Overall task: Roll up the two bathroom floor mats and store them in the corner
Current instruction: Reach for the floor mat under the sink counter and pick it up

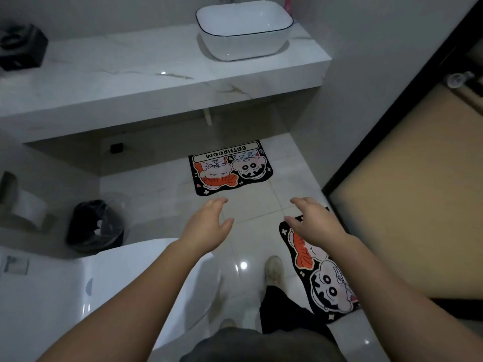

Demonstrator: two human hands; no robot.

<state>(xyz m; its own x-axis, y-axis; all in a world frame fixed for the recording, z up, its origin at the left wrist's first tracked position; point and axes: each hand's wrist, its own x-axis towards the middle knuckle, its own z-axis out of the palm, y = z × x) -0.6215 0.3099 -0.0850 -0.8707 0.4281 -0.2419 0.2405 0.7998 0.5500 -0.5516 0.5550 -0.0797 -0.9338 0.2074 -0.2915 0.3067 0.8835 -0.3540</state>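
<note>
Two floor mats were counted, both lying flat and unrolled on the tiled floor (pixel 256 205). One white toilet (pixel 78 283) was seen nearest, at the lower left, and one pale shoe (pixel 273 270) beside it. The near mat (pixel 326 283), black with cartoon faces, was laid just beside the door (pixel 405 192) on the right.

Two hands were held out over the floor. The left hand (pixel 206 226) was released, its fingers relaxed and nothing grasped. The right hand (pixel 313 223) was likewise released, its fingers spread, and was seen over the far end of the near mat.

To the left, one bin (pixel 96 226) was lined with a black bag; its contents could not be made out. One toilet paper roll (pixel 28 207) was mounted at the left edge.

The far mat (pixel 230 168), marked "BATHROOM", was placed well apart from the near one, partly under the desk (pixel 130 82). On the marble desk one white basin (pixel 245 30) was set at the right end and one black box (pixel 22 47) at the left.
</note>
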